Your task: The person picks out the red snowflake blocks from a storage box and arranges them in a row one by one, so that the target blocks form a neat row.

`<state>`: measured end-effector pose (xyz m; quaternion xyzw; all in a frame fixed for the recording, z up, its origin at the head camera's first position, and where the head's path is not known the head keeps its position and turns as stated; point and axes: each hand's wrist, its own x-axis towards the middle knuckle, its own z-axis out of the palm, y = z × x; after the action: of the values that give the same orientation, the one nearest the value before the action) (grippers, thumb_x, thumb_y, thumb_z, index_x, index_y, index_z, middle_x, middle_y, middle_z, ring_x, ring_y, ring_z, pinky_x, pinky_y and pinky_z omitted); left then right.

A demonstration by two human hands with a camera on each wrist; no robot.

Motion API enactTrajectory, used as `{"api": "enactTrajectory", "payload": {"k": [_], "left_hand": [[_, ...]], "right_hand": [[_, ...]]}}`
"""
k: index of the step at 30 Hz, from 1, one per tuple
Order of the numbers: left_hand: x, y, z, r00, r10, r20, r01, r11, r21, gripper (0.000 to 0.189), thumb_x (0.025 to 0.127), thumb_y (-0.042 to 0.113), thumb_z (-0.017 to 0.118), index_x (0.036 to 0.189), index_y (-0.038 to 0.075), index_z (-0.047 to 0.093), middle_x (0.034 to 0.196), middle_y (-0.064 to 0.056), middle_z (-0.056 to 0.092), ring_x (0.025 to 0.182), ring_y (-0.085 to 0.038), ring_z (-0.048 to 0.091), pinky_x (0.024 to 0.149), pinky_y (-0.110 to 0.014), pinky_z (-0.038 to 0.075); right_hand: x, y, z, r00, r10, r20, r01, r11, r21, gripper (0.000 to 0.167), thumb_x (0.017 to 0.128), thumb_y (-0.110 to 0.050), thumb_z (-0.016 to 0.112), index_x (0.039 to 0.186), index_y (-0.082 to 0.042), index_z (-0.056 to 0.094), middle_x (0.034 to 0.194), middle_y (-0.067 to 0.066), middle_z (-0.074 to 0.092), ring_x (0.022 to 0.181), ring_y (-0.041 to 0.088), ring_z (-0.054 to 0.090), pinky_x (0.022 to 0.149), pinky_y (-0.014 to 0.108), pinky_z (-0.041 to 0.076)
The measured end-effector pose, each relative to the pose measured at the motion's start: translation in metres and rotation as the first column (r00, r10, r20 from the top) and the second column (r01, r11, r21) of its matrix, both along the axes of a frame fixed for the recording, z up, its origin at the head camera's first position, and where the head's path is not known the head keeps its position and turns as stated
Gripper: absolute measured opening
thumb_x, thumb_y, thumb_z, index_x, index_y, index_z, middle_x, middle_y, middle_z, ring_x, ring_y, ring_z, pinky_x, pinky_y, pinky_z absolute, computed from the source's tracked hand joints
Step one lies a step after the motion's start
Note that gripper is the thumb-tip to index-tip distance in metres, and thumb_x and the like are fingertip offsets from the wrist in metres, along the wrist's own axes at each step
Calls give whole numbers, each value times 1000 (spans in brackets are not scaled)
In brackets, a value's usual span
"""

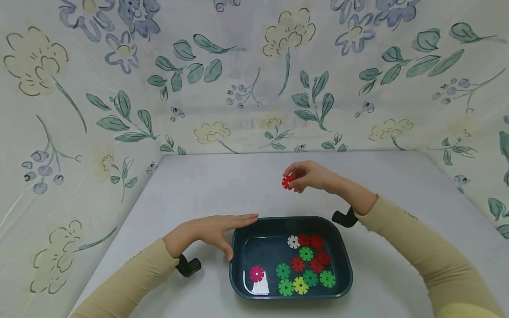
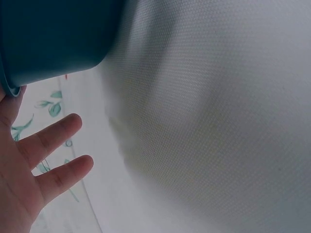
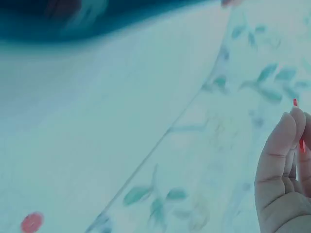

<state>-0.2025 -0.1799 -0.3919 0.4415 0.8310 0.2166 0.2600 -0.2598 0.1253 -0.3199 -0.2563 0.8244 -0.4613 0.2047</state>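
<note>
My right hand (image 1: 312, 176) pinches a red notched plastic disc (image 1: 286, 182) between thumb and fingertips, above the table beyond the tray. In the right wrist view, that disc appears edge-on as a thin red sliver (image 3: 302, 145) between the fingers. My left hand (image 1: 214, 229) rests at the left rim of a dark blue tray (image 1: 290, 297), fingers straight along its far corner and thumb against its side. From the left wrist, two fingers (image 2: 56, 136) stretch free below the tray's wall. Inside the tray lie several red discs (image 1: 297, 264), green discs (image 1: 310, 278), a white one (image 1: 293, 241), a yellow one (image 1: 300, 285) and a pink one (image 1: 256, 273).
The tray stands on a white table (image 1: 199, 185), near its front. A blurred reddish disc (image 3: 32, 222) shows low in the right wrist view. Flower-print sheeting (image 1: 254, 79) rises behind and beside the table. Black wrist cameras (image 1: 345, 217) sit at both sleeves.
</note>
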Motion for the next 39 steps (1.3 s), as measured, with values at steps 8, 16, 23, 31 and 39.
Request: {"api": "enactTrajectory", "payload": {"k": [8,16,23,31,39], "left_hand": [[0,0,0,1000,-8,-13,8,1000,3,105,66,41,78,147,12,18,154,-3,14,140,-19,16,106,-46,29],[1,1,1,1000,-7,-11,7,1000,4,104,66,41,78,147,12,19,154,-1,13,140,-19,15,107,-46,27],[1,1,0,1000,-3,-15,3,1000,-7,104,66,40,78,147,12,18,154,1,13,140,-18,15,107,-46,27],[1,1,0,1000,-8,-8,8,1000,-2,106,65,49,75,147,13,18,154,-1,14,140,-19,15,106,-46,28],[1,1,0,1000,-8,-9,8,1000,-6,105,66,46,76,147,12,18,154,0,14,140,-18,15,107,-45,28]], "right_hand": [[-40,34,-16,981,-184,58,185,983,-15,39,88,-8,58,125,-1,47,106,17,55,84,21,63,81,34,52],[-63,54,-42,931,-329,158,342,938,-63,44,92,-9,52,133,1,38,108,16,52,85,15,61,84,29,51],[-77,62,-75,878,-390,278,434,893,-117,44,93,-10,53,132,4,38,100,11,56,80,15,64,74,22,52],[-79,58,-101,822,-441,360,499,863,-83,42,93,-5,49,132,6,38,102,16,53,67,8,62,71,22,53],[-80,54,-108,823,-465,327,502,864,-36,41,93,-3,48,132,7,39,102,18,55,64,7,62,69,20,53]]}}
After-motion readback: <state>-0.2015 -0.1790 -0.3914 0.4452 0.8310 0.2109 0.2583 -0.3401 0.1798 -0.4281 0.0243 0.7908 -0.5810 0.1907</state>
